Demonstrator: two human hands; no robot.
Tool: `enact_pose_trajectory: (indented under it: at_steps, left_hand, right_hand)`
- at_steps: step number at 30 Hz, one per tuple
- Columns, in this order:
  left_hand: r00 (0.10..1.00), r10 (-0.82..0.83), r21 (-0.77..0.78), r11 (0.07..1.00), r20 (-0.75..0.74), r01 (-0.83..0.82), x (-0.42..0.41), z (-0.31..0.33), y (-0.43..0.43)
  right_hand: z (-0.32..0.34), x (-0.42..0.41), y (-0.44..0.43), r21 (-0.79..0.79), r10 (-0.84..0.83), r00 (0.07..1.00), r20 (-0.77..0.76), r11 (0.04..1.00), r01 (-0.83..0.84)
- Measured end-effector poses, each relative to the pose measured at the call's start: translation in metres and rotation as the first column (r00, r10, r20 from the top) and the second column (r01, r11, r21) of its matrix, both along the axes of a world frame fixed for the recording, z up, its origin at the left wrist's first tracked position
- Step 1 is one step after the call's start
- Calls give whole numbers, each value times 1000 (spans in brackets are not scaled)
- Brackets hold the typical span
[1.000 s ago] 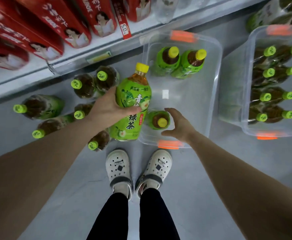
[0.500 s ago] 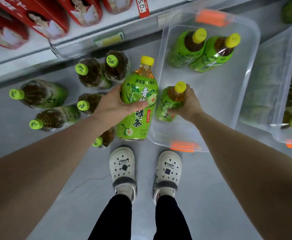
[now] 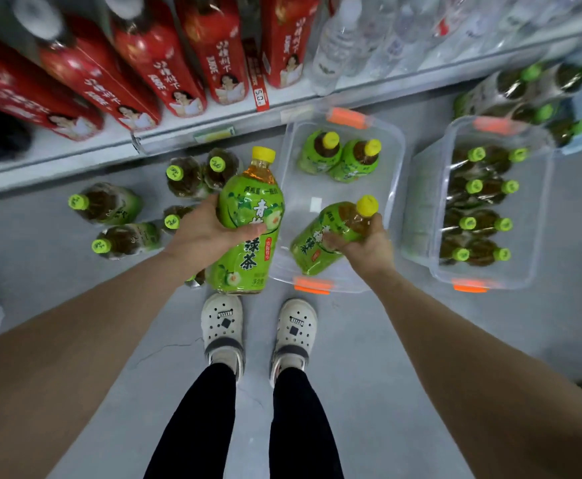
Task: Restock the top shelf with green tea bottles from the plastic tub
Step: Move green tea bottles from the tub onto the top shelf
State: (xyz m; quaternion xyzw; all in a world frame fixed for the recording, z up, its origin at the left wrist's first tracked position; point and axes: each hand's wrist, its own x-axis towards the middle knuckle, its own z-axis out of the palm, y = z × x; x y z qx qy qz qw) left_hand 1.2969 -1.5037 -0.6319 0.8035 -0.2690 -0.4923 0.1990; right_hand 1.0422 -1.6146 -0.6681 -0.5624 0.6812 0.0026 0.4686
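My left hand (image 3: 203, 233) grips a large green tea bottle (image 3: 249, 216) with a yellow cap, held upright above the floor just left of the clear plastic tub (image 3: 395, 188). My right hand (image 3: 365, 245) holds a second green tea bottle (image 3: 327, 235), tilted with its cap up and to the right, lifted over the tub's near end. Two more green tea bottles (image 3: 339, 157) stand in the tub's far end.
Several green-capped tea bottles (image 3: 123, 219) stand on the grey floor at left. A second clear tub (image 3: 483, 202) full of bottles sits at right. A low shelf (image 3: 213, 129) carries red bottles and clear water bottles. My white shoes (image 3: 258, 326) stand below the tub.
My right hand closed on the bottle at the tub's near end and lifted it, tilting it. The left hand kept its bottle. The view has swung up toward the shelf.
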Motion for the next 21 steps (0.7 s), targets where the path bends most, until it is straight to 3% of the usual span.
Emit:
enact_pose_trajectory:
  at_steps: [11, 21]
  left_hand:
    - [997, 76, -227, 971, 9, -72, -15, 267, 8]
    - [972, 185, -519, 851, 145, -84, 10, 482, 48]
  right_hand:
    - [301, -3, -15, -222, 221, 975, 30, 952, -209]
    - [511, 34, -26, -514, 515, 847, 134, 767, -385]
